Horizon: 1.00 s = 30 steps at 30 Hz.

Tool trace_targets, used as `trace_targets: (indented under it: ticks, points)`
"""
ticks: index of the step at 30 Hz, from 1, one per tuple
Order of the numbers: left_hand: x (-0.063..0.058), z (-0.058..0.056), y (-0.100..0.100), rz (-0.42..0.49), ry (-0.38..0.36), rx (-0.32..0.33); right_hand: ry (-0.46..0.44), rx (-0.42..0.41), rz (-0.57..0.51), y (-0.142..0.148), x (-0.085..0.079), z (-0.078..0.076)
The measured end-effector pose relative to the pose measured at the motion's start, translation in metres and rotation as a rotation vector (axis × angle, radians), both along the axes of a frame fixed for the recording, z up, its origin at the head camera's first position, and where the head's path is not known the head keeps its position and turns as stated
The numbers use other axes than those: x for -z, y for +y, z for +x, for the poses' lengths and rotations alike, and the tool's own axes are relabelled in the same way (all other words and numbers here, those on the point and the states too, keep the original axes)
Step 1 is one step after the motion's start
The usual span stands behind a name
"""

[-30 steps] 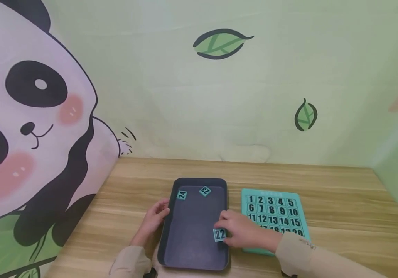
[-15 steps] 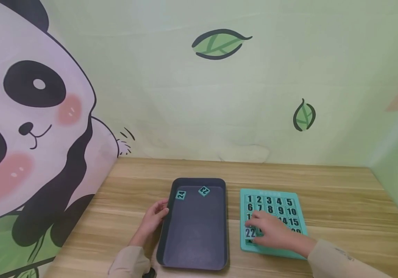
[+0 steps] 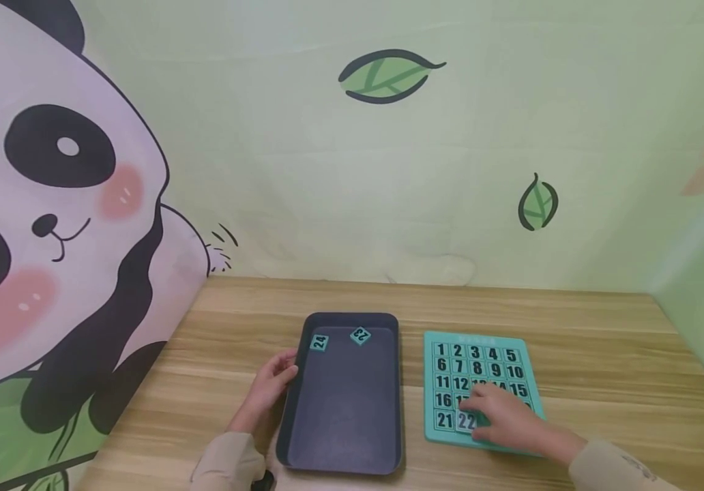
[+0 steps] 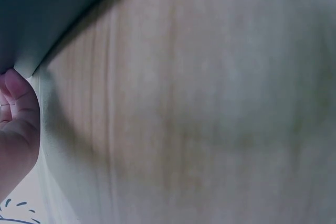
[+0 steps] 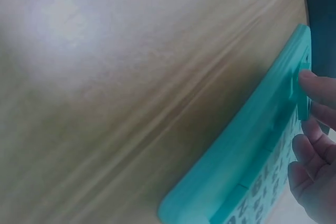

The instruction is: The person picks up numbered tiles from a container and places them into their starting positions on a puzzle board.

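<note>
My right hand (image 3: 505,416) pinches a teal number tile marked 22 (image 3: 466,421) over the bottom row of the teal number board (image 3: 428,382), just right of the 21 tile (image 3: 444,420). In the right wrist view, thumb and fingers hold the tile (image 5: 303,95) tilted on edge at the board's frame (image 5: 210,177). My left hand (image 3: 270,387) rests with thumb and fingertips against the outer left wall of the dark tray (image 3: 341,462). Inside the tray, tiles 24 (image 3: 319,342) and 23 (image 3: 361,335) lie near its far end. Fingers hide part of the board's lower rows.
The wooden table (image 3: 604,354) extends around tray and board. Behind it stands a pale green wall (image 3: 475,136) with printed leaves, and a printed panda (image 3: 69,225) covers the left side. A narrow strip of table separates tray from board.
My right hand has carried the 22 tile from above the tray's right edge over to the board's bottom row. My left hand has stayed at the tray's side.
</note>
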<state>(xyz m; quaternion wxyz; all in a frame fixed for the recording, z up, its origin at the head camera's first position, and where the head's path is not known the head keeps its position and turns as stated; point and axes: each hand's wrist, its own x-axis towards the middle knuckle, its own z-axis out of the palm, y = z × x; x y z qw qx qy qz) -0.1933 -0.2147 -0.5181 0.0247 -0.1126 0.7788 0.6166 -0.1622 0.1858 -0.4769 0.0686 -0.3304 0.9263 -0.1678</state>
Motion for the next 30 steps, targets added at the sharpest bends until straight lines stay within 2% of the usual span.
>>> trace_targets:
  ticks: [8,17,25,30]
  points:
    - [0.000,0.000,0.000,-0.017,-0.009,0.003,0.045,-0.032,-0.033,0.001,0.005,0.001]
    - [-0.001,0.000,0.000,-0.020,-0.001,-0.002,0.065,-0.014,-0.026,-0.001,0.010,0.004]
    - [0.000,0.000,-0.001,-0.010,0.001,0.002,0.160,-0.044,-0.009,-0.006,0.014,0.005]
    - [0.000,0.000,-0.001,-0.007,-0.002,-0.004,0.152,-0.030,-0.015,-0.013,0.010,0.001]
